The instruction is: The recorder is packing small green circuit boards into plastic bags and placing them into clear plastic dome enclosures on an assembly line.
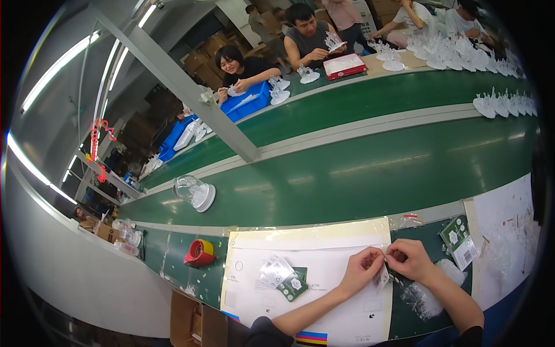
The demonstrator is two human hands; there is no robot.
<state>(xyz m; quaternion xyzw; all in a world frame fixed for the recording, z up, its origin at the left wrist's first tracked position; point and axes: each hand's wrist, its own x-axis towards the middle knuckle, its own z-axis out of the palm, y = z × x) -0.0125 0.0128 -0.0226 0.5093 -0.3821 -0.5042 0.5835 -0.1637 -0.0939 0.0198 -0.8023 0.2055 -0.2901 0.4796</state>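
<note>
My left hand (363, 270) is closed in a pinch on a small white printed card (382, 277), which hangs partly hidden behind its fingers. My right hand (410, 260) meets it fingertip to fingertip, also pinched; whatever lies between those fingers is too small to make out. Under the left forearm is a large white printed sheet (329, 274) on the bench. On that sheet, left of my hands, lie several fanned white cards (276, 270) and a green printed card (293, 287). Beside my right forearm sits a clear plastic bag (425, 299) with small pieces.
A green-and-white package (458, 243) lies at the right. A red-and-yellow tape roll (199, 253) sits left of the sheet. Beyond, a clear dome on a white base (202, 198) stands on the green conveyor (370, 173). Co-workers sit across, near blue bins (248, 101) and clear ornaments (451, 52).
</note>
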